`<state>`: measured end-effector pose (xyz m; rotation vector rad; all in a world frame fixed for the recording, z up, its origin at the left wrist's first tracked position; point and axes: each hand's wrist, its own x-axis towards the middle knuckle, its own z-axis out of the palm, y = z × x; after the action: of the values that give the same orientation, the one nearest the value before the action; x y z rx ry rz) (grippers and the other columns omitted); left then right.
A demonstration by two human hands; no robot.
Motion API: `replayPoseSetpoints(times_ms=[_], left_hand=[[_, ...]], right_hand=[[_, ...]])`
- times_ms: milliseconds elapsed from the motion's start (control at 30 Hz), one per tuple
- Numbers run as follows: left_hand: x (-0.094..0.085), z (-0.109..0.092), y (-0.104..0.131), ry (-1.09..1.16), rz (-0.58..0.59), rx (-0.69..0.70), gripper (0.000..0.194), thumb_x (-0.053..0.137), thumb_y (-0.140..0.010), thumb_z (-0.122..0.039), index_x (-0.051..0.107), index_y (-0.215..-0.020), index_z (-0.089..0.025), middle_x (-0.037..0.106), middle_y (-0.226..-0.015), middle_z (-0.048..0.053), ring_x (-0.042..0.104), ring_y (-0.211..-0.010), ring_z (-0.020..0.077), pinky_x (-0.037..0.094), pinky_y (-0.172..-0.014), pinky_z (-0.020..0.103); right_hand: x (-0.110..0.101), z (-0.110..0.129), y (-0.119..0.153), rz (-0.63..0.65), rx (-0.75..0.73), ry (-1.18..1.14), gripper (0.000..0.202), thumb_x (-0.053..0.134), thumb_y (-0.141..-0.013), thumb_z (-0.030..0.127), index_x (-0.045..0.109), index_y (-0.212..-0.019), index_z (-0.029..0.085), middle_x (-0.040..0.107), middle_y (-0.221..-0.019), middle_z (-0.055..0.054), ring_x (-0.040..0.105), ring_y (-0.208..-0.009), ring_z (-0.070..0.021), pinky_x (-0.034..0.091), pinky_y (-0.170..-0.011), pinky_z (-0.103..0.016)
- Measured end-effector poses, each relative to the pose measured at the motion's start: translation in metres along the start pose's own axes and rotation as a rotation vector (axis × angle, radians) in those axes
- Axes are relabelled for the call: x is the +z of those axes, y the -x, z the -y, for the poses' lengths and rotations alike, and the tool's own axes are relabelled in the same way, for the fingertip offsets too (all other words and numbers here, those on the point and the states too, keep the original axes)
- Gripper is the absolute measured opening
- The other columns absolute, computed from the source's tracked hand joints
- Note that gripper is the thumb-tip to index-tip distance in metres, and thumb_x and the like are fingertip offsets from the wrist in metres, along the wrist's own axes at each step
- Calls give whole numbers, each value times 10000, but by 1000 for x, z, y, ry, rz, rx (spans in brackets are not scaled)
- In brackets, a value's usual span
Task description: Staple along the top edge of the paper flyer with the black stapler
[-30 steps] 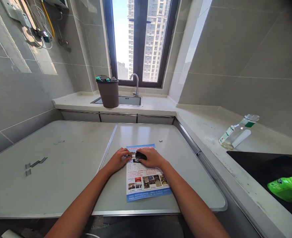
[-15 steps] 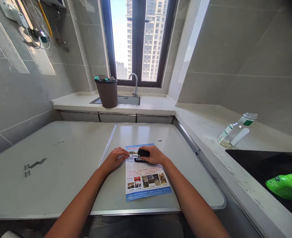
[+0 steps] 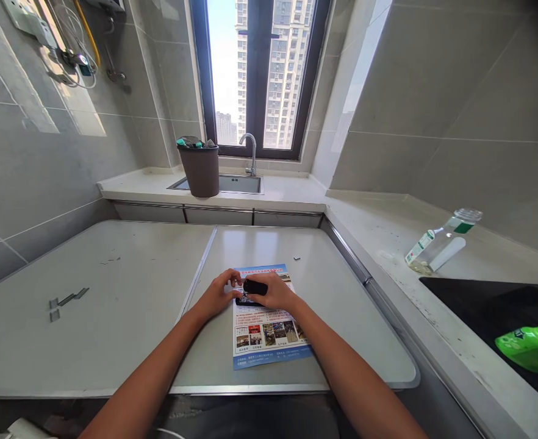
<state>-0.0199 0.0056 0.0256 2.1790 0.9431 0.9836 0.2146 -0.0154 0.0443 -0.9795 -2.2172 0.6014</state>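
Stapler: the black stapler is above the upper part of the printed leaflet, between both hands.
Right hand: fingers curled closed around the stapler, gripping its right part.
Left hand: fingers bent, thumb and fingertips a little apart at the stapler's left end; whether they grip anything cannot be told.
Leaflet: lies flat on the right panel of the pale table, its upper part partly covered by the hands.
Strips: grey strips and short pieces lie grouped on the left panel; a small piece lies beyond the leaflet.
Rear counter: brown bucket stands at the front edge of the sink, near the faucet.
Right counter: clear bottle beside a black surface, where a green bottle lies.
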Motion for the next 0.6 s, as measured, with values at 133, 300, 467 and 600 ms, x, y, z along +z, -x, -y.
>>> replayPoseSetpoints(times_ms=[133, 300, 467, 600], left_hand=[[2, 7, -3, -56, -144, -34, 134, 620, -939, -285, 551, -1039, -230, 629, -939, 5, 570, -807, 166, 474, -781, 315], [4, 10, -3, -86, -176, -49, 92, 562, -978, -294, 551, -1034, -222, 622, -936, 10, 575, -775, 160, 473, -762, 312], [2, 8, -3, -100, -159, -70, 72, 540, -981, -281, 577, -978, -219, 620, -943, 26, 573, -774, 166, 484, -739, 319], [2, 7, -4, -100, -136, -71, 94, 539, -983, -295, 582, -943, -221, 599, -930, 29, 567, -769, 171, 490, -738, 327]], right_hand=[[-1, -3, -3, -81, 166, 94, 319, 749, -863, 332, 697, -1166, 247, 767, -1067, -26, 701, -945, -217, 506, -822, -307], [-12, -9, 1, 31, 204, 211, 225, 713, -855, 279, 680, -1074, 237, 762, -1024, -39, 690, -913, -221, 482, -751, -290], [-43, -27, 15, 173, 341, 198, 287, 712, -833, 269, 704, -1116, 228, 774, -1070, -58, 707, -903, -231, 505, -713, -280], [-69, -44, 28, 187, 423, 176, 401, 753, -783, 293, 726, -1181, 256, 783, -1062, -44, 722, -875, -237, 527, -685, -278]])
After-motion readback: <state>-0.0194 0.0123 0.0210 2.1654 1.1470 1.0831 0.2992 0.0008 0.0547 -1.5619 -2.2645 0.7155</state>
